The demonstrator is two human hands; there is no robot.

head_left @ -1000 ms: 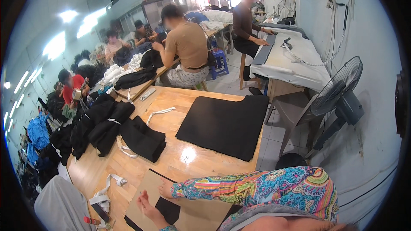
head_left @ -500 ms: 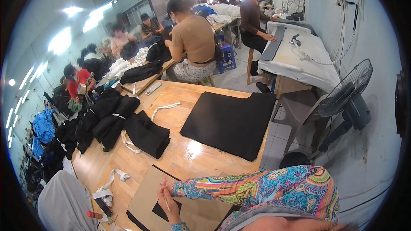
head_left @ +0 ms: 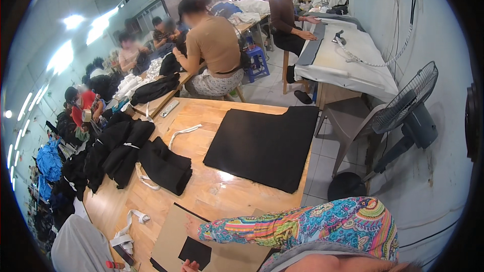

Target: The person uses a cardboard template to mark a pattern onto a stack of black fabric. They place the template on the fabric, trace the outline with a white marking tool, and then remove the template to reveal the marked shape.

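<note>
On the wooden table (head_left: pixel 161 196) before me lies a tan cardboard sheet (head_left: pixel 169 242), with black cloth (head_left: pixel 157 264) showing along its edges. My right hand (head_left: pixel 192 227), in a colourful patterned sleeve, rests flat on the cardboard near its far edge, fingers stretched out. Below it is a black five-sided patch (head_left: pixel 196 253); I cannot tell whether it is a cut-out or a piece lying on top. At the patch's near edge, my left hand (head_left: pixel 190 266) shows only curled fingertips, the rest cut off by the frame. What they hold is hidden.
A flat black fabric stack (head_left: pixel 259 148) lies at the table's far right. Black bundles (head_left: pixel 121 146) tied with white strips are on the left, near a loose white strap (head_left: pixel 128 226). Beyond stand a grey chair (head_left: pixel 348 126) and a fan (head_left: pixel 408 106). Several people work at other tables.
My hands have parted: the left, which held a thin pale stick beside the right, has drawn back toward the lower edge. My right hand has flattened on the cardboard. The view has shifted slightly.
</note>
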